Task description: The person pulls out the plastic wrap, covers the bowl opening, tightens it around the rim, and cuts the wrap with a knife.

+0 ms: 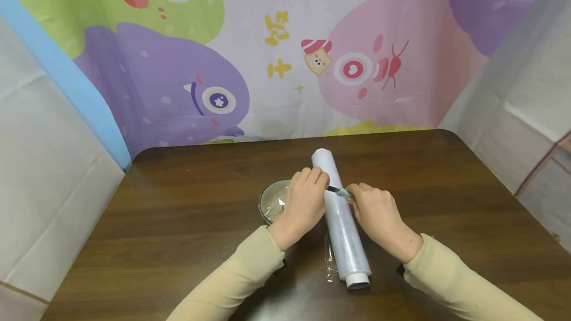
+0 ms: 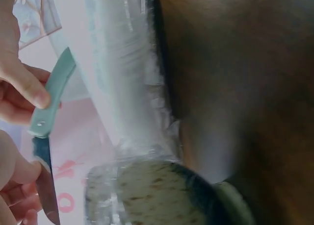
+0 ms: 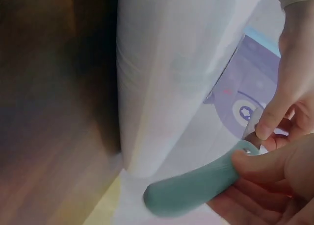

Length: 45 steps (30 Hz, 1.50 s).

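A folding knife with a pale green handle and a dark metal blade is held between both hands, above a roll of plastic wrap. My left hand pinches the blade; in the left wrist view, thumb and fingers meet on the blade. The handle is gripped by my right hand, thumb near the pivot. The blade stands out from the handle. Left of the roll, partly hidden by my left hand, is a round bowl with shiny clear film over its top.
The roll lies lengthwise on the dark wooden table, its near white core end toward me. A loose strip of clear film lies along its left side. Behind the table hangs a cartoon-printed cloth.
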### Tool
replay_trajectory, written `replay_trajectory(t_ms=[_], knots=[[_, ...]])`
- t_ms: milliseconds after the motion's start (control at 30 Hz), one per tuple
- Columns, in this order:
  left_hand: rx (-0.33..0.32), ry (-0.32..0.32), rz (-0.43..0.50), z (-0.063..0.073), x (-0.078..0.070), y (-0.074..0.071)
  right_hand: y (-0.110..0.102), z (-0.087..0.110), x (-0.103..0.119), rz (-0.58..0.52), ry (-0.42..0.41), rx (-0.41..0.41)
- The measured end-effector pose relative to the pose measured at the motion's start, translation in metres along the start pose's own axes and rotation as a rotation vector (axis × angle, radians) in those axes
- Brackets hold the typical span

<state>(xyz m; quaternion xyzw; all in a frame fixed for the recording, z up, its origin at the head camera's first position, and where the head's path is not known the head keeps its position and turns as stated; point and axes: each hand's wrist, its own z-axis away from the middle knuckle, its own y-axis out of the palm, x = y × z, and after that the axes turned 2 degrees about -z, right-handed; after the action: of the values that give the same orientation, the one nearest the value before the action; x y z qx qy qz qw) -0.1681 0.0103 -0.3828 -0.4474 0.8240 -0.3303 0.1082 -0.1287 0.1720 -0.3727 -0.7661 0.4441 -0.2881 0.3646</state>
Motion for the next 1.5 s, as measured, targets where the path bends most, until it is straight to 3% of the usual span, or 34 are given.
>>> replay_trajectory(t_ms=[133,367,500,833,1100,1300,1500], knots=[[-0.006,-0.098,0.072,0.003,0.0,0.002,-0.001,-0.001,-0.001,-0.089,0.032,-0.017],[0.086,-0.392,0.449,0.004,-0.009,-0.001,-0.002,-0.008,0.001,-0.298,0.124,-0.119],[0.106,-0.505,0.559,0.004,-0.016,0.0,0.0,-0.01,0.006,-0.39,0.186,-0.121],[0.126,-0.596,0.666,0.007,-0.021,0.002,0.004,-0.007,0.007,-0.433,0.237,-0.102],[0.154,-0.633,0.751,0.009,-0.021,0.005,0.006,-0.007,0.007,-0.48,0.27,-0.071],[0.179,-0.601,0.845,0.013,-0.02,0.008,0.006,-0.008,0.008,-0.539,0.281,-0.012],[0.184,-0.557,0.824,0.023,-0.015,0.01,0.007,-0.008,0.003,-0.51,0.305,0.025]])
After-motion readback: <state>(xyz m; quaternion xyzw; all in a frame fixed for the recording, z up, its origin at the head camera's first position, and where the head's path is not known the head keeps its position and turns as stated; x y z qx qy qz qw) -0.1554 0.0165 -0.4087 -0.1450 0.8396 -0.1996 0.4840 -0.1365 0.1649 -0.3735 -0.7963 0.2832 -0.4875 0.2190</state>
